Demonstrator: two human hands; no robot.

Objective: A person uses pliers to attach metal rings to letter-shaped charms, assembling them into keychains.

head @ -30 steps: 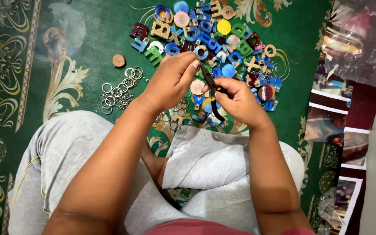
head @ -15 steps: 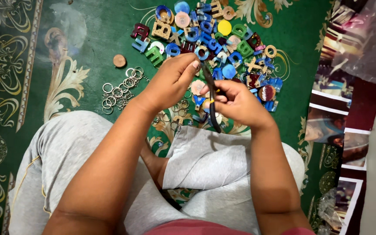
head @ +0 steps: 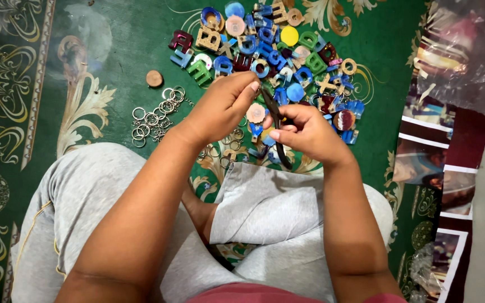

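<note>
Gripping dark pliers (head: 277,128), right hand (head: 305,133), left hand (head: 223,104) pinching something hidden, perhaps a ring

Even, fairly bright indoor light from overhead, colours saturated. Soft shadows only: under the hands (head: 270,115) and forearms, falling on the carpet (head: 119,50) and lap. Mild glare on the plastic bag (head: 467,50) top right and a pale sheen patch on the carpet upper left. Centre sharp; slight motion softness at the fingertips. Wide-angle stretch at the edges, right side soft.

Glossy plastic-looking letters (head: 265,47) and shiny metal rings (head: 155,115) lie on a matt woven carpet (head: 113,56).
</note>
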